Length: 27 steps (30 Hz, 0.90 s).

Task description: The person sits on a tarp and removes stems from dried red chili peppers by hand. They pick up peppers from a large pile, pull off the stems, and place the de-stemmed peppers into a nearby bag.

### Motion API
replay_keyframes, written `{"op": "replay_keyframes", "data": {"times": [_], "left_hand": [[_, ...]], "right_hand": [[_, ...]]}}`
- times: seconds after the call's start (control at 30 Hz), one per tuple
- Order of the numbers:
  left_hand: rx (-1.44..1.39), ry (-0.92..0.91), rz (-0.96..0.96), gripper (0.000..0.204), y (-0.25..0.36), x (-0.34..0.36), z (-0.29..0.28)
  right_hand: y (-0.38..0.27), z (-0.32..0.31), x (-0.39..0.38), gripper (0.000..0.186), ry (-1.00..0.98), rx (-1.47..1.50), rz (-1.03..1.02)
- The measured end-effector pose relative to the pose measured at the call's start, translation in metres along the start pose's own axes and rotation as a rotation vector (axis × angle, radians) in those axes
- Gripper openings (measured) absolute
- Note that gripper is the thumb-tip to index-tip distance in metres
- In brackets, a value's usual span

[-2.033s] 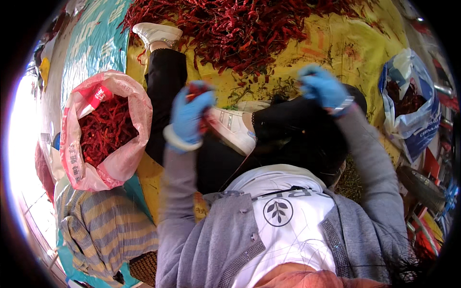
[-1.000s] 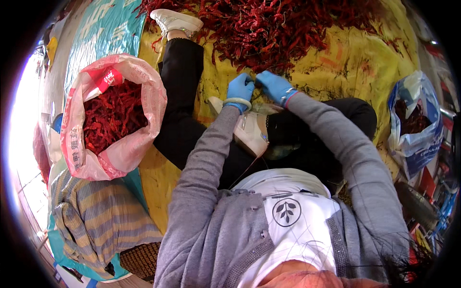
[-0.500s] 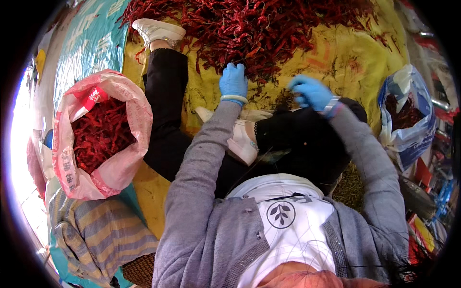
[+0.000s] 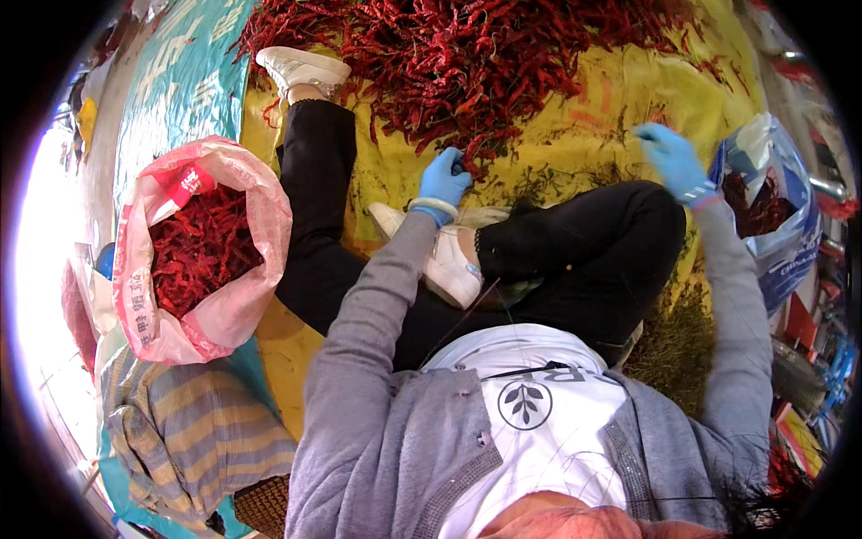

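Note:
My left hand, in a blue glove, is at the near edge of a large heap of dried red chili peppers. Its fingers are curled closed at a few chilies that stick out from the heap; what lies inside them is hidden. Off to the right, above the yellow sheet, my right hand is raised, also blue-gloved. Its fingers stretch out to the left, slightly blurred, and nothing shows in them. It is close to a blue and white bag with dark red dried chilies inside.
On the left stands an open pink-white sack of red chilies, with a striped cloth sack below it. My legs lie across the yellow sheet. Dark stem bits are piled by my right knee. A teal sheet borders the left.
My right hand has swung right and slightly up toward the blue and white bag. My left hand has drawn back a little toward me, with its fingers turned right.

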<state>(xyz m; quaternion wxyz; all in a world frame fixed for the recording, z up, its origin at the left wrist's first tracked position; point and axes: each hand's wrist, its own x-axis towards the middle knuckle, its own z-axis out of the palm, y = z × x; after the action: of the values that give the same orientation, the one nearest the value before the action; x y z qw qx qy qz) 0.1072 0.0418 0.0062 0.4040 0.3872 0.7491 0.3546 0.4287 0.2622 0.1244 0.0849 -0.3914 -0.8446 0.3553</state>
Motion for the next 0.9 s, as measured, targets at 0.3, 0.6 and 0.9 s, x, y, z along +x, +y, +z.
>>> {"op": "replay_keyframes", "data": {"times": [0.3, 0.6, 0.9], "left_hand": [[-0.723, -0.452, -0.132, 0.021, 0.029, -0.062, -0.022], [-1.563, -0.266, -0.257, 0.030, 0.022, -0.059, 0.013], [-0.372, 0.170, -0.322, 0.027, -0.012, 0.021, -0.012]], "right_hand": [[-0.124, 0.156, 0.036, 0.018, -0.406, 0.924, 0.124], [-0.125, 0.198, -0.016, 0.006, -0.264, 0.819, 0.023], [-0.060, 0.182, 0.097, 0.052, -0.114, -0.071, 0.296]]}}
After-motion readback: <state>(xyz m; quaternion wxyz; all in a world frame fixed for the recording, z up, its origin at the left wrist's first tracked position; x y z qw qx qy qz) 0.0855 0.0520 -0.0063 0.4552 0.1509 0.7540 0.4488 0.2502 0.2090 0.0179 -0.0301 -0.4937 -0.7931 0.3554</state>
